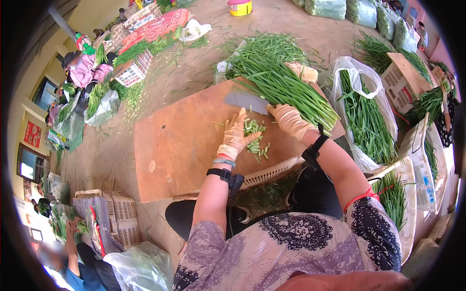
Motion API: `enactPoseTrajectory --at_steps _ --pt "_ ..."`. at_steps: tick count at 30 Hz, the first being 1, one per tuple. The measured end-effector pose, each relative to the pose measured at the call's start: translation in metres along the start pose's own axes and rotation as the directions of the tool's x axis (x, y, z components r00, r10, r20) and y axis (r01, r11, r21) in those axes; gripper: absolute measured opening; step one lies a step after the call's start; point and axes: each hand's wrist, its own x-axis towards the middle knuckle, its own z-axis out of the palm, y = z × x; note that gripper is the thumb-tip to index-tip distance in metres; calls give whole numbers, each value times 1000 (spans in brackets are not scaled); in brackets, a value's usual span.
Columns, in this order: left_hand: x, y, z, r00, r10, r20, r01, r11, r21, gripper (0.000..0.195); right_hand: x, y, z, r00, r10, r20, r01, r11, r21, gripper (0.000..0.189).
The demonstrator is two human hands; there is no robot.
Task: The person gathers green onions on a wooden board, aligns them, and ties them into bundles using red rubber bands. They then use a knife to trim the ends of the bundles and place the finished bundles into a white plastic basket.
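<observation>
A broad metal knife blade [247, 102] lies low over the wooden board [182, 138], its handle end inside my gloved right hand [291, 120]. My left hand [236, 135], in a thin pale glove, rests on the board with thumb and fingers spread. Beside its thumb is a scatter of short cut green stem pieces [257, 140]. A large heap of long green stalks, apparently garlic chives [284, 85], covers the board's far right part, pale cut ends towards my right forearm. The knife handle itself is hidden by my fingers.
Under the board stands a plastic crate [271, 174]. Right of it are a white plastic bag [355, 145] of greens and a crate [407, 203]. A small tan bundle [301, 72] lies beyond the stalks. Other people [85, 71] sit with greens at left.
</observation>
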Motion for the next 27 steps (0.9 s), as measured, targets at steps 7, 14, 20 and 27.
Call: enactPoseTrajectory --at_steps 7,14,20,27 --pt "25 9 3 976 196 95 -194 980 -33 62 6 9 12 989 62 -135 -59 998 26 48" --pt "2 8 10 960 277 -29 -277 939 -204 34 -82 -36 19 964 -142 -227 244 812 530 126" --pt "-2 18 26 961 133 -242 -188 957 -222 23 -46 -53 27 989 68 -133 -5 902 431 136" --pt "-7 22 31 918 -24 -396 -104 948 -300 24 -18 -50 29 973 -128 -191 194 903 384 126"
